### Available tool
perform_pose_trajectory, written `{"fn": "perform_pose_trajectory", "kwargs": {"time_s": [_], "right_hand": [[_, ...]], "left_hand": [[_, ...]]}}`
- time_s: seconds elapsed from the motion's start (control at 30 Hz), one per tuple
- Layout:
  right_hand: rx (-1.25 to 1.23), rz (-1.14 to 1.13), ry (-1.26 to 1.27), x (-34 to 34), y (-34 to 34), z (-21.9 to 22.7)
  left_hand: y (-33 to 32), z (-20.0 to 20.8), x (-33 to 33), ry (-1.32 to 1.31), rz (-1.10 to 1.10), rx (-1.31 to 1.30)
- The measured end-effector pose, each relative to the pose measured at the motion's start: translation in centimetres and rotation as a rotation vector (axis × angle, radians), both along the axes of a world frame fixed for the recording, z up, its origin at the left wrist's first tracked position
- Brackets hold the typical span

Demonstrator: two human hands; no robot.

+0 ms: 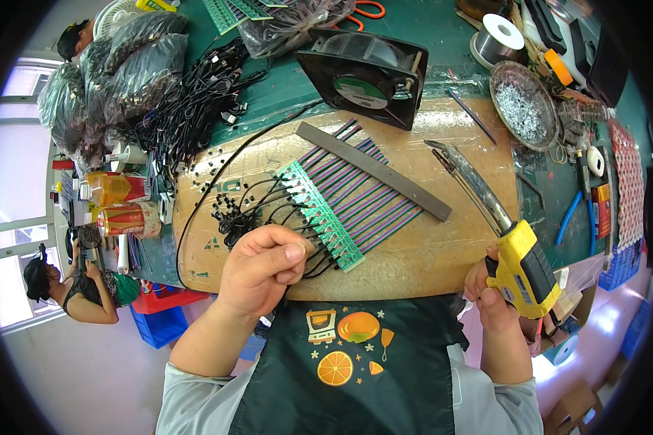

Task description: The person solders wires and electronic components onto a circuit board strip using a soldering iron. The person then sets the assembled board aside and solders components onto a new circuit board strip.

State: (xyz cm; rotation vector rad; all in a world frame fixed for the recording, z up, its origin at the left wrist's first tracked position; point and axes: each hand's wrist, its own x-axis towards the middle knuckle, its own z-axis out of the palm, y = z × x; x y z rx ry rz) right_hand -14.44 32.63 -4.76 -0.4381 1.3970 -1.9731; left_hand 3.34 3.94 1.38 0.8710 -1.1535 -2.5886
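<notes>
My right hand (495, 290) grips a yellow and black soldering gun (526, 272), its long metal tip pointing up and left, clear of the board. Over the near end of the black cables (248, 217), my left hand (265, 268) is closed with thumb and forefinger together; what they pinch, if anything, is hidden. Just beyond it lies a green strip of small circuit boards (323, 217). Black leads meet its left edge, and purple, black and green wires (363, 196) run out from its right. A flat grey bar (374, 170) rests diagonally across those wires.
A black fan (363, 76) stands behind the brown work board (442, 268). At the right are a solder spool (499, 40), a metal dish of silvery scraps (526, 105) and blue tubing (569, 217). Bagged cables (116, 80) fill the far left, where another person (72, 290) sits.
</notes>
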Motion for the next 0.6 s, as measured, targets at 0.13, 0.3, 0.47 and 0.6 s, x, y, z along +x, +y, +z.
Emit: {"fn": "perform_pose_trajectory", "kwargs": {"time_s": [0.13, 0.3, 0.47, 0.6], "right_hand": [[0.013, -0.003, 0.002, 0.1, 0.1, -0.1], [0.006, 0.007, -0.007, 0.1, 0.0, 0.0], [-0.005, -0.004, 0.002, 0.2, 0.2, -0.3], [0.007, -0.021, 0.035, 0.3, 0.2, -0.3]], "left_hand": [[0.1, 0.1, 0.1, -0.058, -0.022, -0.071], [0.7, 0.2, -0.4, -0.094, -0.021, -0.187], [0.9, -0.2, -0.8, -0.178, -0.046, -0.27], [1.6, -0.3, -1.2, -0.081, -0.068, -0.359]]}}
